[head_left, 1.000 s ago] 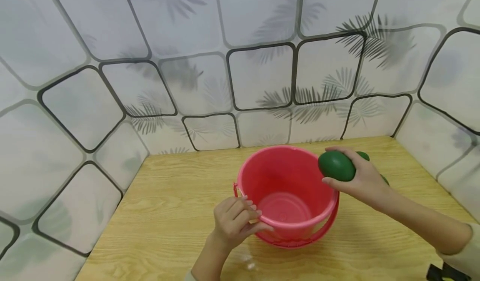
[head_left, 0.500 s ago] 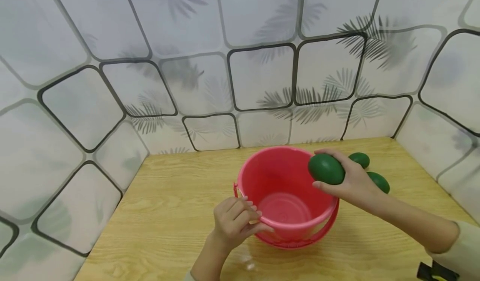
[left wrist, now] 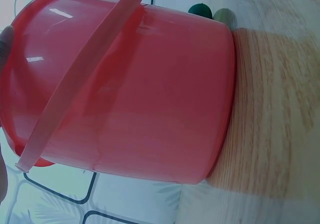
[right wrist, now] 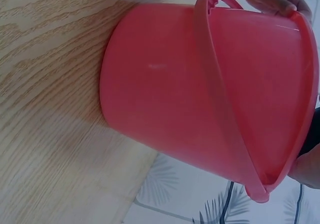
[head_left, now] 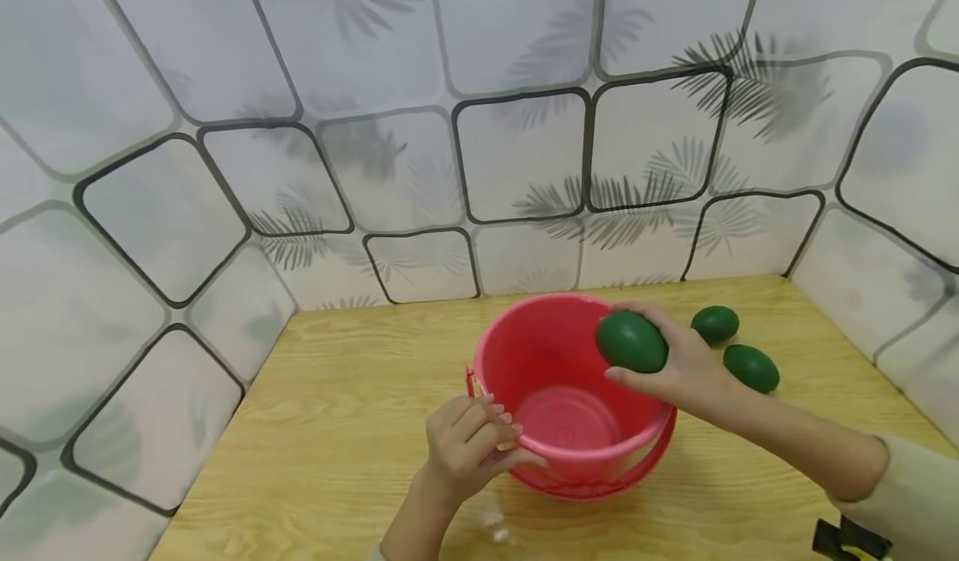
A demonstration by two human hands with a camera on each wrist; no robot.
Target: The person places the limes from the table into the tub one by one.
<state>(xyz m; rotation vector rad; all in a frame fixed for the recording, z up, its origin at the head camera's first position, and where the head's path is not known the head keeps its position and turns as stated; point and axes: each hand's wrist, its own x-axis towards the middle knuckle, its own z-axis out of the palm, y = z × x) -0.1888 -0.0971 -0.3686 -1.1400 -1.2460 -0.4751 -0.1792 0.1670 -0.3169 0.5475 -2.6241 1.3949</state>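
A pink-red plastic bucket [head_left: 535, 340] stands upright on the wooden table, its inside visible down to the bottom. My left hand [head_left: 460, 444] grips the near-left rim, fingers over the edge and thumb outside. Above the right part of the bucket's opening, my right hand [head_left: 685, 369] holds a smooth dark green egg-shaped object [head_left: 632, 341] between thumb and fingers. In the right wrist view only a dark bit of that object [right wrist: 312, 136] shows past the rim. The bucket's handle [left wrist: 75, 83] hangs down against its outer side.
Two more green egg-shaped objects, one farther back [head_left: 715, 325] and one nearer [head_left: 752, 369], lie on the table right of the bucket. A patterned wall [head_left: 524, 161] encloses the table [head_left: 337, 428] at the back and sides.
My right hand has moved left with the green egg-shaped object, from the bucket's right rim to over its opening. The two green objects behind it have come into view. My left hand stays put.
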